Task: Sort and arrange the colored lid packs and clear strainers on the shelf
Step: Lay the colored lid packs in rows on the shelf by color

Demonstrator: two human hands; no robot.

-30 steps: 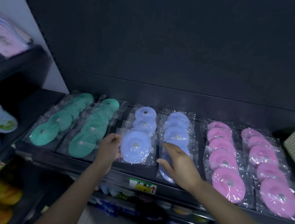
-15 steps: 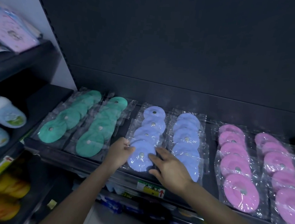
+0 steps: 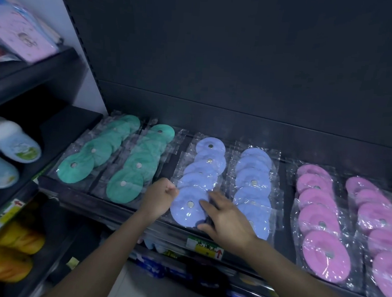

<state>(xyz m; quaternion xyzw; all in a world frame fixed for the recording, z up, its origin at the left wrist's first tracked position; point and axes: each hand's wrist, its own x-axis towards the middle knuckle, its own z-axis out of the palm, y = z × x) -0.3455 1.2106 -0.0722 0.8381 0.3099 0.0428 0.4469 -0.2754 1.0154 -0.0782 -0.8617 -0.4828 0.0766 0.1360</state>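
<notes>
Six rows of bagged round lid packs lie on the dark shelf point(image 3: 87, 199): two green rows point(image 3: 76, 171), two blue rows and two pink rows point(image 3: 320, 219). The front pack of the left blue row point(image 3: 186, 212) lies between my hands. My left hand point(image 3: 160, 199) is curled at that pack's left edge and pinches its clear wrap. Lying over the pack's right side, my right hand point(image 3: 228, 220) has its fingers spread on top and its thumb at the front edge. The second blue row point(image 3: 253, 183) lies just right of that hand. No clear strainers are in view.
A yellow price label point(image 3: 206, 248) sits on the shelf's front rail. The side rack at left holds blue rounded items point(image 3: 14, 143), yellow items point(image 3: 11, 251) and a pink pack point(image 3: 19, 31) higher up. The dark back panel point(image 3: 244, 58) rises behind the rows.
My right hand has moved left from the second blue row onto the front pack of the left blue row. My left hand has curled tighter at that pack's left edge. The view has shifted right.
</notes>
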